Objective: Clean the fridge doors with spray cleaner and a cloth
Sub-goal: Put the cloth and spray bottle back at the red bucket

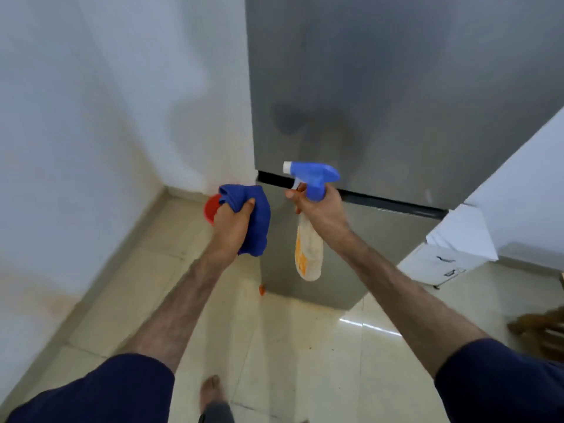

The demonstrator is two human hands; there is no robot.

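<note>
Grey fridge doors [396, 102] ahead, left hand [230, 222] grip clenched round blue cloth [254, 218], right hand [320, 209] grasping spray bottle [308, 248].

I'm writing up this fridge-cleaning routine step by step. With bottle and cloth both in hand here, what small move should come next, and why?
Probably squeeze the trigger to mist the upper fridge door. The right hand grips the spray bottle with its nozzle aimed at the steel, a finger by the trigger, while the left hand holds the bunched blue cloth off the door, ready to wipe afterwards.
</note>
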